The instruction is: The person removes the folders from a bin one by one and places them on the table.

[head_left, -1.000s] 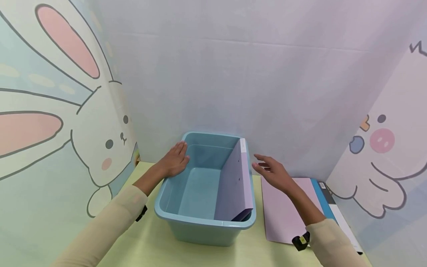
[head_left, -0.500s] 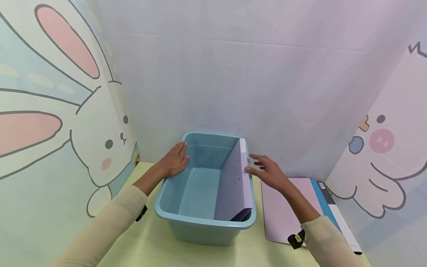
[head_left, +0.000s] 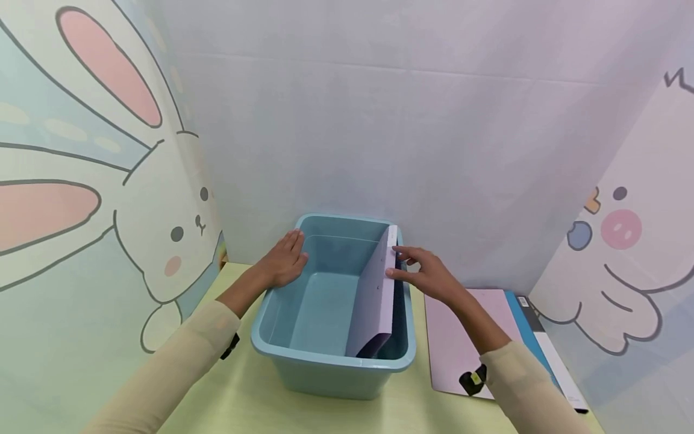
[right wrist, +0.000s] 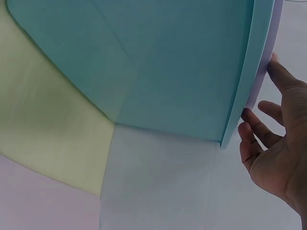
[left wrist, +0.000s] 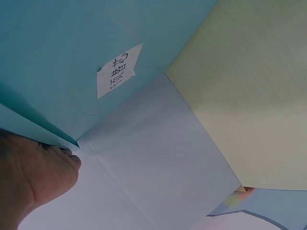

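A lilac file folder (head_left: 374, 289) stands on edge, leaning, inside a light blue plastic tub (head_left: 336, 377), near its right wall. My right hand (head_left: 428, 274) reaches over the tub's right rim, its thumb and index fingertips touching the folder's upper edge, with other fingers loosely bent. In the right wrist view, fingertips lie along the folder's edge (right wrist: 266, 67) and the blue rim (right wrist: 244, 72). My left hand (head_left: 284, 259) rests on the tub's left rim with fingers straight and together. A white label (left wrist: 119, 72) with handwriting is stuck to the tub's outside.
On the pale yellow table (head_left: 238, 404), right of the tub, lie a flat lilac folder (head_left: 450, 343), a blue strip (head_left: 523, 325) and a white-and-black item (head_left: 561, 367). A pale curtain (head_left: 347, 132) stands behind, with cartoon-printed sheets on both sides.
My right hand has moved left to the lilac folder, whose upper edge has shifted left, opening a gap from the tub's right rim. The left hand stays in place.
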A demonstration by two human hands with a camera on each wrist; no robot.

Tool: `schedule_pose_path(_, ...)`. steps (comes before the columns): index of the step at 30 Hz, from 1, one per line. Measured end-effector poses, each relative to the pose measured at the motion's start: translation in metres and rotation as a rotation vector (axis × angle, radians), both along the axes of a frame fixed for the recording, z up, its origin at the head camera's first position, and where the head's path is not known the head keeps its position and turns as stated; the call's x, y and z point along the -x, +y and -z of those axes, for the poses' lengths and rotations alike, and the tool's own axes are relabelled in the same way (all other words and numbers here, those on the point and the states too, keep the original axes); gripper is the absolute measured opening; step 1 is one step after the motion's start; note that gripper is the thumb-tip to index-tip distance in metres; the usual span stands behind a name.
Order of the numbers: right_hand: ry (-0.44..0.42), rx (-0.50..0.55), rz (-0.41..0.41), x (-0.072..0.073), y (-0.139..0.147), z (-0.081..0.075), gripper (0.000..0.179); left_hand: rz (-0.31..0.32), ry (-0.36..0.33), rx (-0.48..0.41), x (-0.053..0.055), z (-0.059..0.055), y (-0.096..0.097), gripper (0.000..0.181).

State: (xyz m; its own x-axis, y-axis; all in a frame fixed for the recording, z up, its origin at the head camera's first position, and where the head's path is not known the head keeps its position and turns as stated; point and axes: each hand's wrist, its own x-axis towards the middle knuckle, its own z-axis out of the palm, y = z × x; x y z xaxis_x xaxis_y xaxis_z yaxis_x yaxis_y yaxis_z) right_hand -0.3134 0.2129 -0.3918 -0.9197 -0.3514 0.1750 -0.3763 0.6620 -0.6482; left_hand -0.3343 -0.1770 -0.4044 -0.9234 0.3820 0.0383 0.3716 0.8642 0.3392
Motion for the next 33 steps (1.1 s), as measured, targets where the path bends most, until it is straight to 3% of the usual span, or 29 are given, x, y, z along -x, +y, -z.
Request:
schedule_pose_path(15, -0.017, -0.044, -0.077, 0.001, -0.037, -0.015, 0.071, 0.009, 0.002, 0.002, -0.001, -0.001, -0.003, 0.071)
schedule_pose_path(24, -0.056, -0.088, -0.059, -0.002, -0.056, -0.019, 0.063, 0.01, 0.012, 0.005, -0.001, -0.001, -0.003, 0.07)
schedule_pose_path(33, -0.139, -0.14, -0.017, -0.005, -0.076, -0.016, 0.08, -0.003, 0.005, 0.002, -0.003, -0.002, -0.003, 0.072)
